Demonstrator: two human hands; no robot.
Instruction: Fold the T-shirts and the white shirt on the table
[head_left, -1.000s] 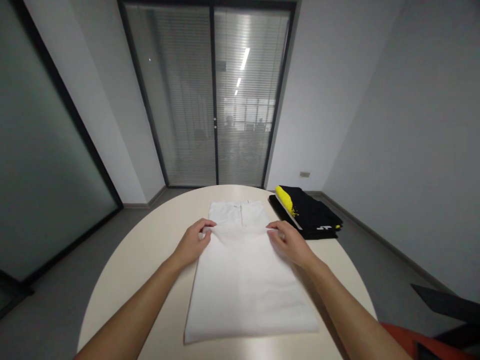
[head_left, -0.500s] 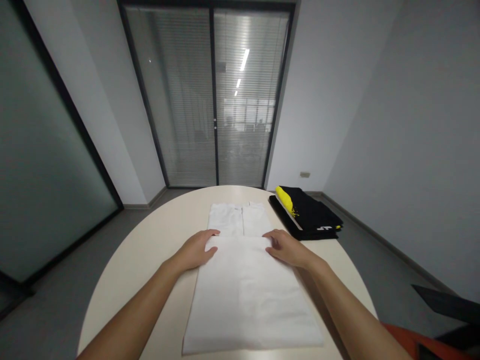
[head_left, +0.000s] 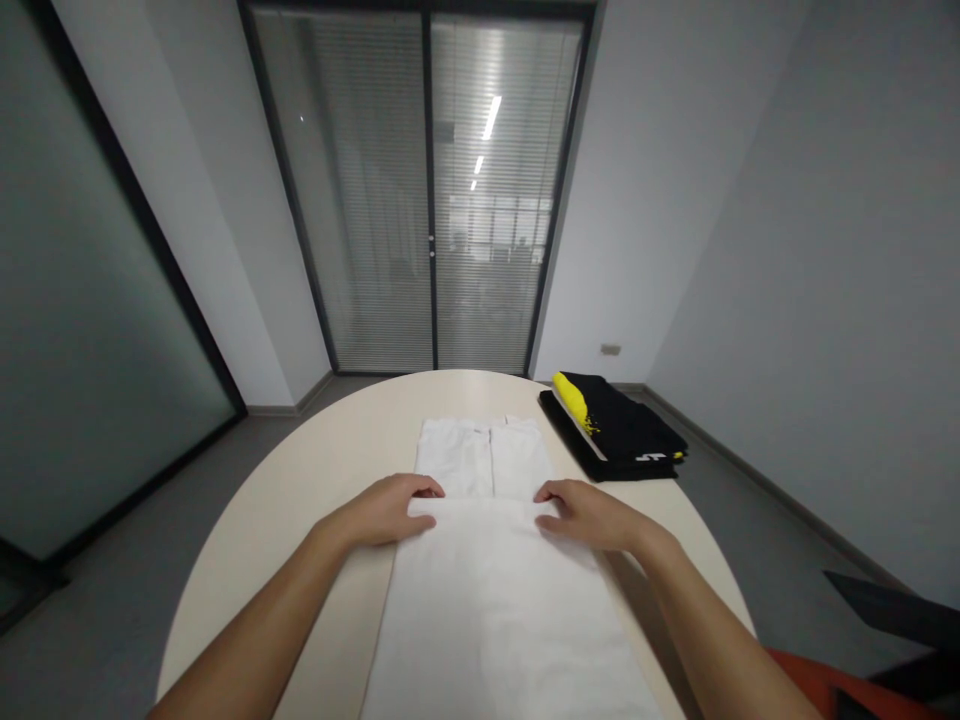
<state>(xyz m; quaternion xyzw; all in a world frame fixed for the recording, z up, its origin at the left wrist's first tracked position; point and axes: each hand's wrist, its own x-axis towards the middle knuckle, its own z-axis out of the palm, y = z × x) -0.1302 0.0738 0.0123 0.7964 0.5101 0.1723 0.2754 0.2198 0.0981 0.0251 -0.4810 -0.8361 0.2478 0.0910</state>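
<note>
A white folded garment [head_left: 487,590] lies lengthwise on the table in front of me, its near end running out of the bottom of the picture. One layer is folded over, and its straight edge crosses between my hands. Beyond that edge, a flat far part [head_left: 457,455] shows a seam or slit running down it. My left hand [head_left: 390,508] grips the left end of the folded edge, thumb on top and fingers curled over the far side. At the right end, my right hand [head_left: 589,512] pinches the same edge in a similar way.
A stack of folded black clothing [head_left: 622,425] with a yellow patch sits at the right rear of the round cream table [head_left: 300,480]. Past the table stand glass doors with blinds [head_left: 487,230]. Something orange and black [head_left: 840,680] shows at lower right.
Both hands and the white garment have slid a little toward me. The garment's near edge has left the picture, and slightly more of the far part shows. The black stack stays put.
</note>
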